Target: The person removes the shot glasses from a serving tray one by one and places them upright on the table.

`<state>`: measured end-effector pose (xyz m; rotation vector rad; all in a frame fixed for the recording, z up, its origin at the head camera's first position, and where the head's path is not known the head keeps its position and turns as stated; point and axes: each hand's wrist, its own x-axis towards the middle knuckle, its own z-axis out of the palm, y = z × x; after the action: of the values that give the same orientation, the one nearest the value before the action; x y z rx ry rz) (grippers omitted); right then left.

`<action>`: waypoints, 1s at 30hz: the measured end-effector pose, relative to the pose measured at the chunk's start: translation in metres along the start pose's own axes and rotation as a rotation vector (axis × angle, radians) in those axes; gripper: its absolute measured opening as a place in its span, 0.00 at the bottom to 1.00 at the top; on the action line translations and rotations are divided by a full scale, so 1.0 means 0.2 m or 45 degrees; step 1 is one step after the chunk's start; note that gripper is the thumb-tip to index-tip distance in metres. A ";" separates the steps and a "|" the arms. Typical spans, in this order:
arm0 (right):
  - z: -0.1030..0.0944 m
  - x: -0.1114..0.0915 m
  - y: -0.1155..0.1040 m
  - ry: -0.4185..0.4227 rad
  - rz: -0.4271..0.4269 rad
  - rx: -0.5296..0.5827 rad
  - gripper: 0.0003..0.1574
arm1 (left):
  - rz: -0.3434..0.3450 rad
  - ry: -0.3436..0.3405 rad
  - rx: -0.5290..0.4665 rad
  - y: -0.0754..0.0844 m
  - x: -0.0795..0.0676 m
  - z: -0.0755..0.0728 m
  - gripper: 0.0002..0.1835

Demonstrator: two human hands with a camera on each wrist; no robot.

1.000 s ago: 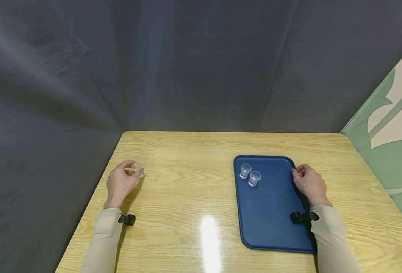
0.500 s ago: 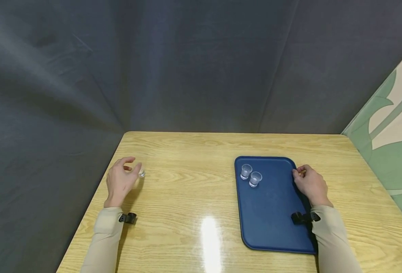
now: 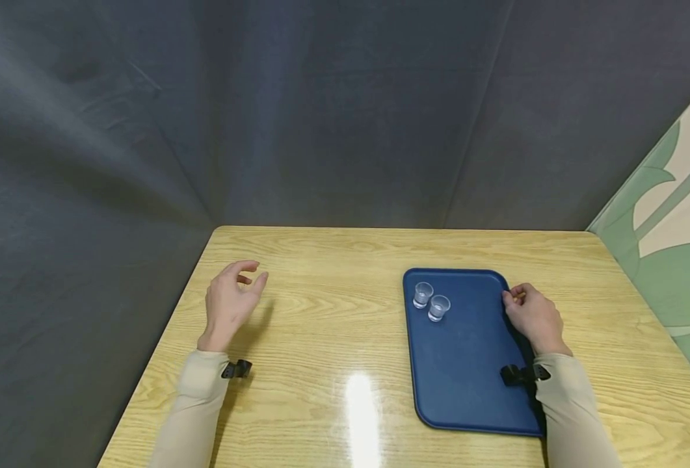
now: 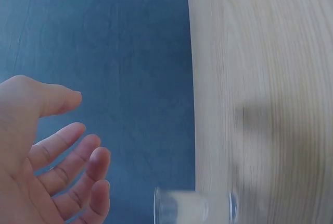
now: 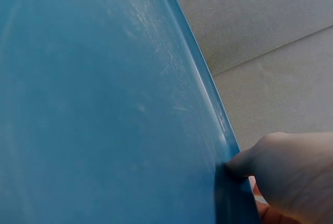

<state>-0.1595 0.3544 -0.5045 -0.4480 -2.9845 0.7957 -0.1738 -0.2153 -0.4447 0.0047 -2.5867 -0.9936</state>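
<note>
My left hand (image 3: 230, 304) hovers over the left side of the table, fingers loosely bent and apart from the thumb, holding nothing. In the left wrist view a clear shot glass (image 4: 195, 208) shows at the bottom edge, away from the fingertips; the head view has it hidden behind the hand. My right hand (image 3: 534, 318) pinches the right rim of a blue tray (image 3: 467, 377), thumb on top of the rim and fingers outside it. Two more clear shot glasses, one (image 3: 423, 294) slightly behind the other (image 3: 439, 307), stand upright in the tray's far left corner.
The light wooden table (image 3: 321, 312) lies under everything. A dark curtain (image 3: 345, 117) closes off its back and left sides. At the right is a panel (image 3: 672, 240) with a green leaf pattern.
My left hand has let go of the shot glass and moved to the right and slightly away, its fingers wider apart. The right hand has stayed on the tray's rim.
</note>
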 end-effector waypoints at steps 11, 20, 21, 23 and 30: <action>-0.01 0.00 0.00 0.015 0.003 0.010 0.24 | 0.145 -0.144 -0.046 0.16 0.00 0.19 0.18; -0.01 -0.01 -0.01 -0.012 0.011 0.020 0.24 | 0.205 -0.221 -0.078 0.29 0.00 0.32 0.17; -0.01 -0.01 -0.01 -0.009 0.013 0.020 0.24 | 0.215 -0.227 -0.082 0.31 0.00 0.33 0.17; 0.00 -0.01 -0.01 -0.004 0.012 0.016 0.24 | 0.229 -0.248 -0.090 0.34 -0.01 0.36 0.17; -0.01 -0.01 -0.02 -0.005 0.020 0.016 0.23 | 0.302 -0.384 -0.143 0.45 -0.04 0.46 0.18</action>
<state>-0.1579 0.3511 -0.5001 -0.4711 -2.9811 0.8173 -0.1870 -0.0866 -0.4524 -0.5053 -2.7065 -1.1189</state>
